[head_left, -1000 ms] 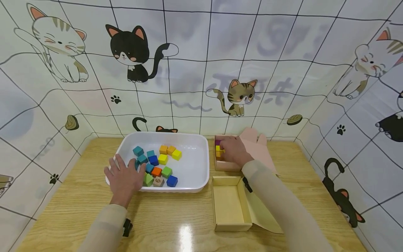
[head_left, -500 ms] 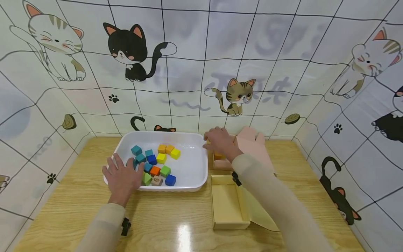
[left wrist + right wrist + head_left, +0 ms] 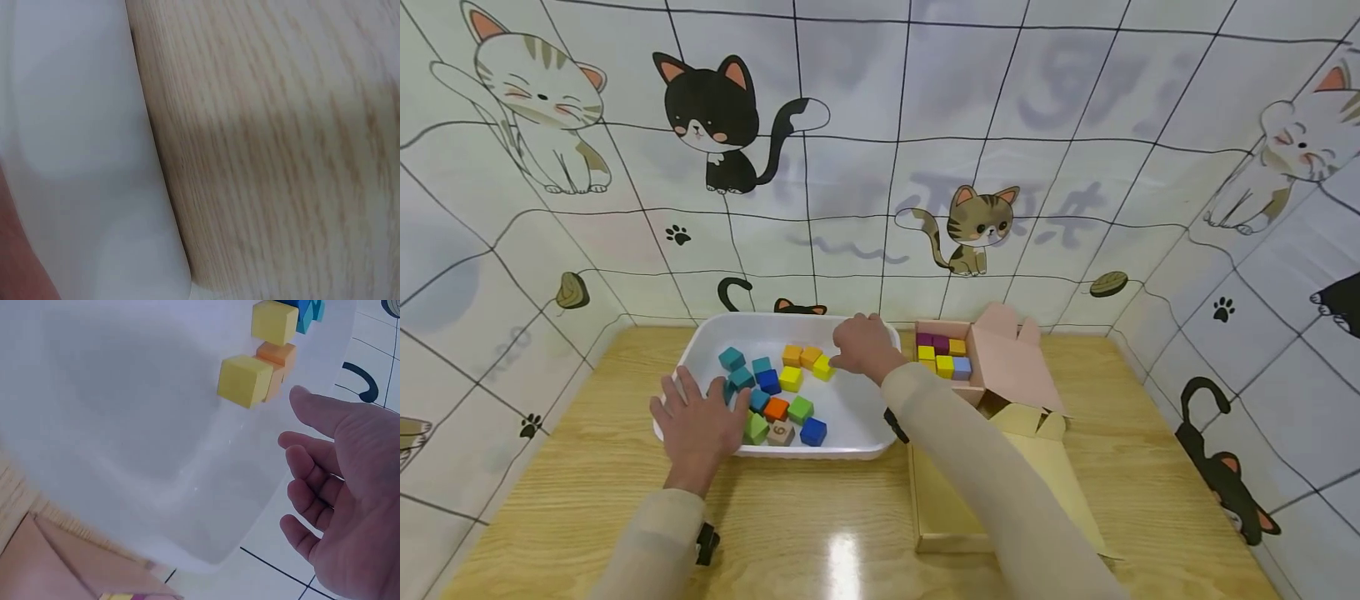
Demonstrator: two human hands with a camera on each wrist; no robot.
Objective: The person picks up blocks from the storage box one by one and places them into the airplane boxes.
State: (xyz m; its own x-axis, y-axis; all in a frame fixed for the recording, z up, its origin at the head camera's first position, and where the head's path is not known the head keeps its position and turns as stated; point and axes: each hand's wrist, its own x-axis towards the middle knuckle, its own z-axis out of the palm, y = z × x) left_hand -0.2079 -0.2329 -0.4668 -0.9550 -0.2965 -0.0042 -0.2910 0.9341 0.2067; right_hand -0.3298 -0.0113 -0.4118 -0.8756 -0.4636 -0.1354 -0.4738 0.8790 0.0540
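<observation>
The right hand (image 3: 867, 346), loosely curled and empty, hangs near a yellow cube (image 3: 240, 381) in the white tray (image 3: 850, 421) by the counter's (image 3: 775, 525) far edge; the left hand (image 3: 702, 427), fingers spread, covers the tray's near-left corner.

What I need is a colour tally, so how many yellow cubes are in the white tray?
2: one yellow cube lies near the right hand; the second yellow cube is beside a dark blue cube. The left hand may hide others.
</observation>
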